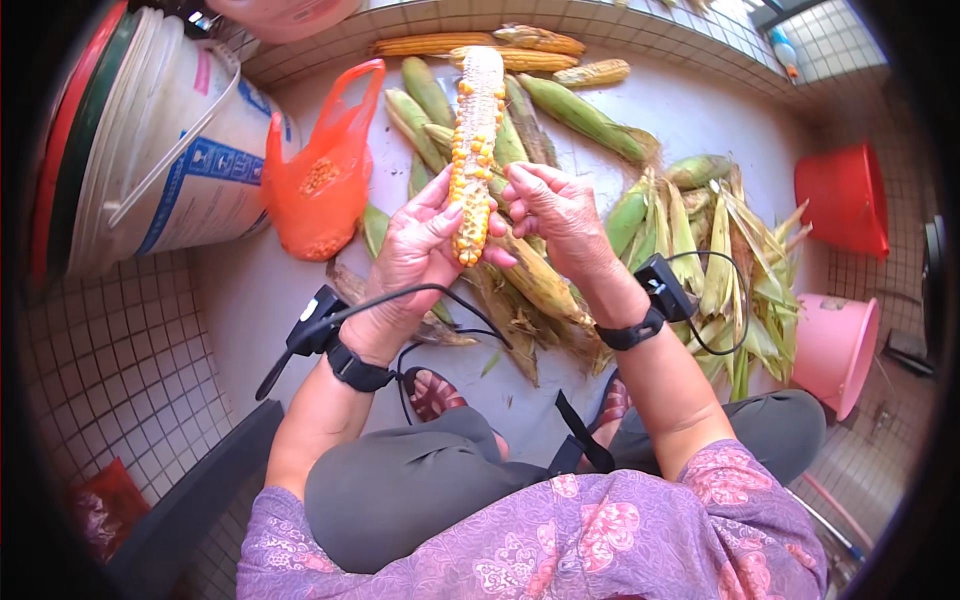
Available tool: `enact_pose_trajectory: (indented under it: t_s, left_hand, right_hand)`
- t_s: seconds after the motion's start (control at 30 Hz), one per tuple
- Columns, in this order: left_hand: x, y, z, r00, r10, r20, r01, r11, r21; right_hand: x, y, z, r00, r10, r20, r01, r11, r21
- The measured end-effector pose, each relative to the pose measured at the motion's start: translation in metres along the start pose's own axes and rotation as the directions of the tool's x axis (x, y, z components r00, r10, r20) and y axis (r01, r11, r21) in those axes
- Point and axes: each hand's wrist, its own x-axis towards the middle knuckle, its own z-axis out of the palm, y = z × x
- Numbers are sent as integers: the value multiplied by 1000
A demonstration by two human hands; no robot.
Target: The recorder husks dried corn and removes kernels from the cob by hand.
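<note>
A partly stripped corn cob (474, 161) is held upright in my left hand (420, 247), with the thumb across its lower end. Its upper part is mostly bare and pale. Yellow kernels remain along the sides and toward the bottom. Close beside the cob on the right, my right hand (559, 210) has its fingers curled, thumb and forefinger together. Whether anything is pinched between them is too small to tell. Beneath both hands lie several ears of corn in green and dry husks (536, 281).
An orange plastic bag (322, 202) containing kernels stands left, beside a large white bucket (202, 157). Husked ears (525, 58) lie along the back wall. To the right are loose husks (720, 277), a red bucket (840, 199) and a pink bucket (836, 352). Black cables hang from both wrists.
</note>
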Motion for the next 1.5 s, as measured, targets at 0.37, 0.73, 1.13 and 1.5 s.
enact_pose_trajectory:
  t_s: [0.37,0.73,1.13,1.5]
  left_hand:
    - [3,-26,42,990,-136,-46,139,988,64]
    - [-2,-37,45,980,-113,-164,139,978,158]
    - [-6,-43,58,973,-54,-223,95,980,175]
    - [-9,-51,49,959,34,-282,66,940,336]
  right_hand:
    - [-34,-10,-19,974,-187,129,205,968,-147]
    - [-35,3,-30,984,-144,104,163,965,-204]
    - [-39,24,-14,944,-329,22,330,937,-112]
    - [-39,21,-9,967,-251,53,256,939,-228]
